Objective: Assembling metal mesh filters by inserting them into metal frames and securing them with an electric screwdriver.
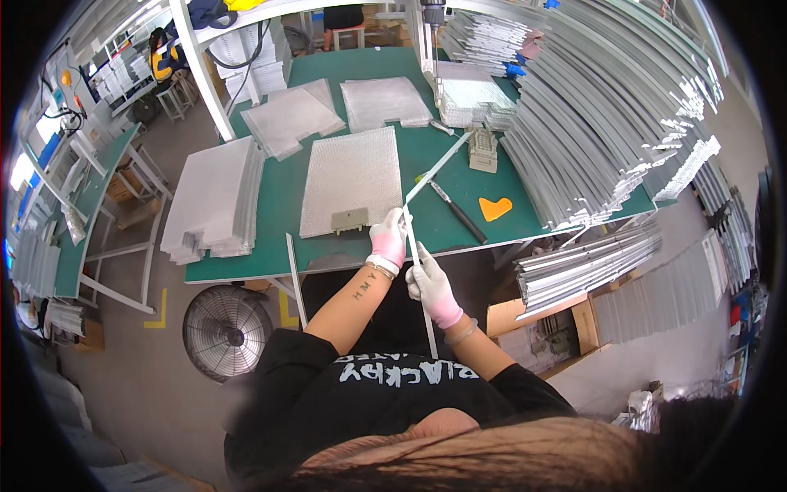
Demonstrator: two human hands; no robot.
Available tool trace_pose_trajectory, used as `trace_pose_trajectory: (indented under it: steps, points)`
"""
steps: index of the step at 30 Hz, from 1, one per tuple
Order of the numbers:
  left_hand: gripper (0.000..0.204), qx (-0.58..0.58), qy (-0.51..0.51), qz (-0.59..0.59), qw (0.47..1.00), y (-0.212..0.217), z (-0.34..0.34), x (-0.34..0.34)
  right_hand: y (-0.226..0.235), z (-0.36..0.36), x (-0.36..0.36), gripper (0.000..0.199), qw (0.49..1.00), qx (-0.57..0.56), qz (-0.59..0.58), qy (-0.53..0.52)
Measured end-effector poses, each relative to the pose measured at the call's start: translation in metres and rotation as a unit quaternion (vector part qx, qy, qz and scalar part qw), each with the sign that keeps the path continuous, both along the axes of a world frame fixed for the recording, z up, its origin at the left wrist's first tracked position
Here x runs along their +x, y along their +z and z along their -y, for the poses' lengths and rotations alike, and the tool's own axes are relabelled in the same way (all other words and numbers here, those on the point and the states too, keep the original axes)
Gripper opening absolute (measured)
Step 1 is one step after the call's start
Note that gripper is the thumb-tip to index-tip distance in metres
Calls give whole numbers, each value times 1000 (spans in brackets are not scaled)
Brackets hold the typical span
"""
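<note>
Thin aluminium strip [420,271] is gripped by both gloved hands, left hand [388,238] closed near its far end, right hand [432,285] closed lower, at near edge of green table [279,205].

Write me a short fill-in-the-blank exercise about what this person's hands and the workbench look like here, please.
1. Both hands, the left hand and the right hand, wear white and ____ gloves.
2. Together they hold a long thin metal ____.
3. The mesh panel lies on a table with a ____ top.
4. On the floor under the table's edge stands a round ____.

Missing words: pink; strip; green; fan
</note>
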State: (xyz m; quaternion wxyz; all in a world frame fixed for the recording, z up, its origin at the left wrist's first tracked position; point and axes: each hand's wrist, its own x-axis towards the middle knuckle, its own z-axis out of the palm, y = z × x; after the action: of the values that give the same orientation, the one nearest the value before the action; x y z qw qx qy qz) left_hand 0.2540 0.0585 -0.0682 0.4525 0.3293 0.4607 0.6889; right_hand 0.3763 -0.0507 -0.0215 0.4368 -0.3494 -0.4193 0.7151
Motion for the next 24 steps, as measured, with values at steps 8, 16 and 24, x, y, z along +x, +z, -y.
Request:
trace_pose_trajectory:
  steps: [8, 16, 24]
  points:
    - [24, -39, -44, 399, 915, 4, 2, 6, -16, -2, -4, 61, 980, 70, 181, -53]
    - [21, -47, -89, 349, 932, 4, 4, -1, -17, -2, -6, 62, 981, 79, 168, -51]
    - [17, -84, -84, 251, 961, 9, 10, 9, -12, -17, -2, 59, 995, 38, 78, -53]
